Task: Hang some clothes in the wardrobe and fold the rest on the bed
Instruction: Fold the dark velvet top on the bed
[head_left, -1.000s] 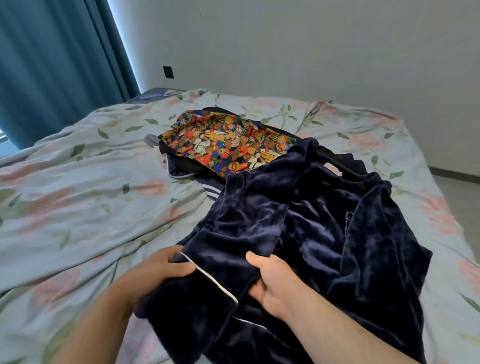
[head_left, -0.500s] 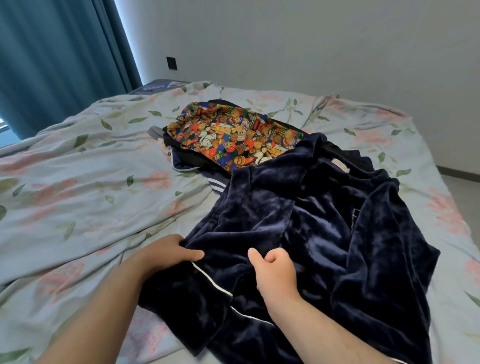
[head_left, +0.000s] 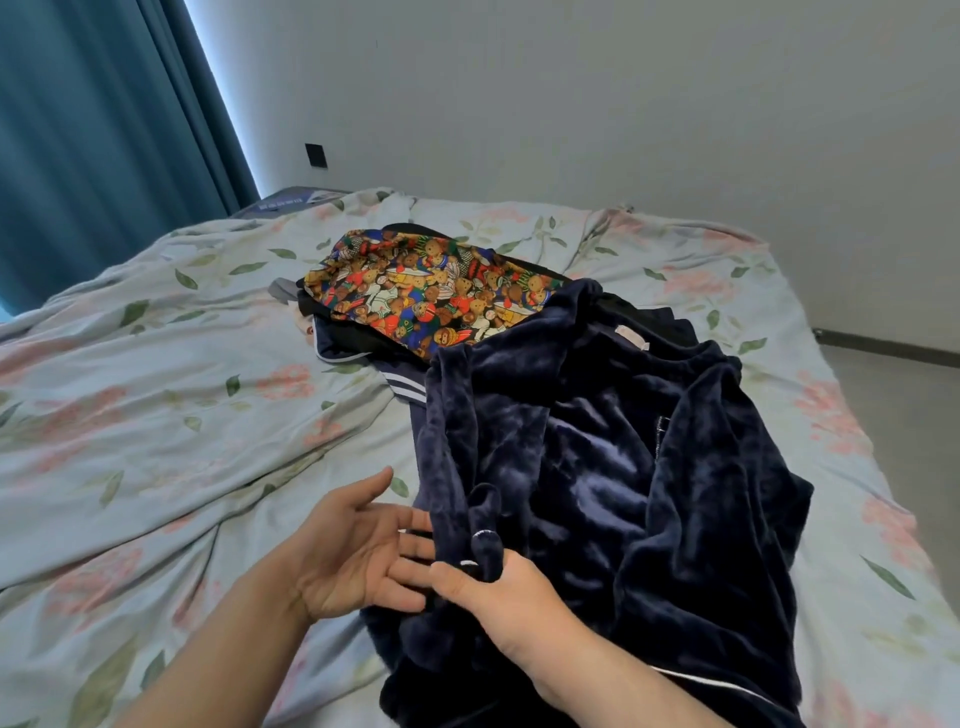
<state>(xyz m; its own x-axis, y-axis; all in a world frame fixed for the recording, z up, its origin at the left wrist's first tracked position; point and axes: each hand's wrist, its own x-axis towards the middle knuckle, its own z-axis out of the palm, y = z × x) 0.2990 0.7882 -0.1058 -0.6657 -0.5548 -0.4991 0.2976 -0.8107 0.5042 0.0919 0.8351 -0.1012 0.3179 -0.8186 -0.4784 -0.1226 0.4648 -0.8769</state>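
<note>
A dark navy velvet garment (head_left: 623, 467) with thin white piping lies crumpled on the bed (head_left: 156, 415), on its near right half. My right hand (head_left: 498, 597) grips a bunched fold of its sleeve, lifting it slightly. Just left of that fold my left hand (head_left: 358, 545) is spread palm up, fingers straight, fingertips reaching under the fabric's edge. Behind the velvet garment sits a folded pile topped by a bright teddy-bear print garment (head_left: 431, 296), with a dark item with white stripes (head_left: 400, 387) beneath it.
The bed has a pale floral cover and fills most of the view. Teal curtains (head_left: 93, 130) hang at the far left. A white wall with a black socket (head_left: 316, 155) stands behind. Grey floor (head_left: 909, 405) shows at the right.
My left hand has let go of the piped edge and opened palm up. My right hand has gathered the sleeve into a bunch and pulled it right, uncovering bedcover at the left.
</note>
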